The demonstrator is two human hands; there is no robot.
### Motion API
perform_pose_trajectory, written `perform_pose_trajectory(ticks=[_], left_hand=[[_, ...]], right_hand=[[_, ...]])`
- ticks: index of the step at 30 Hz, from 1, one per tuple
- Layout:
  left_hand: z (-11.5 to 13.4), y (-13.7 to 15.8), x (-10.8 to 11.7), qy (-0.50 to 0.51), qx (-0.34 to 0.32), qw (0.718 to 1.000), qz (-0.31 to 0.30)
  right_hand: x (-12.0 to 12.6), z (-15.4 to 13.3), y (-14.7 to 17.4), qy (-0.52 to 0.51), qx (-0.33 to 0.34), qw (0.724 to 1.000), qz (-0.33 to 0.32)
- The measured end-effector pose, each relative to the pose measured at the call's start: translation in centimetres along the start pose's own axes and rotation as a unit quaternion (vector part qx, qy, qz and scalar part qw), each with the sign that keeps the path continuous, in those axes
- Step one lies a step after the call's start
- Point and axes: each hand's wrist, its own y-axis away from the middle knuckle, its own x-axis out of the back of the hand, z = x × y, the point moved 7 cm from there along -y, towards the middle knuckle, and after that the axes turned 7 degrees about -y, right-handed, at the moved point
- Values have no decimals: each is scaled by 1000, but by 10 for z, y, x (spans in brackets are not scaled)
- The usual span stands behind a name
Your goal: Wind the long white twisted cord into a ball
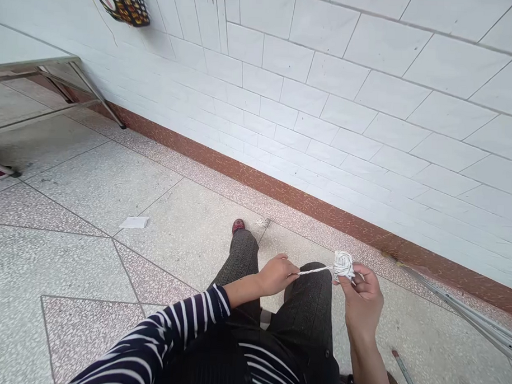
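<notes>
A white twisted cord [316, 270] runs between my two hands, stretched nearly straight above my right knee. My left hand [277, 274] pinches its free end between thumb and fingers. At the other end the cord joins a small rose-like white bundle [343, 266] with dark lines in its folds; whether it is paper or cloth I cannot tell. My right hand [364, 294] grips this bundle from the right side, fingers behind it and thumb in front.
Ahead stands a white tiled wall [300, 115] with a reddish-brown skirting [248, 168]. A metal-legged table [71, 68] is at the left. On the floor lie a folded white paper [134, 222] and a whitish lump [261, 222] by my shoe. Metal poles [466, 308] lie along the right.
</notes>
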Motion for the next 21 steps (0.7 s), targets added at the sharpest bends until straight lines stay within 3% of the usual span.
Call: perform_pose_trajectory(ticks=[4, 7, 11, 15, 21], left_hand=[[13, 6, 4, -26, -51, 998, -6], [31, 10, 11, -28, -92, 995, 12], [27, 9, 23, -8, -43, 998, 37], [20, 11, 23, -8, -11, 1000, 26], [22, 10, 22, -22, -33, 999, 20]], right_hand=[[-11, 18, -11, 175, 44, 981, -66], [-24, 45, -6, 203, 29, 970, -133], [-37, 73, 21, 193, -11, 953, -232], [-45, 89, 48, 156, -72, 944, -283], [-63, 81, 72, 34, -178, 907, -379]])
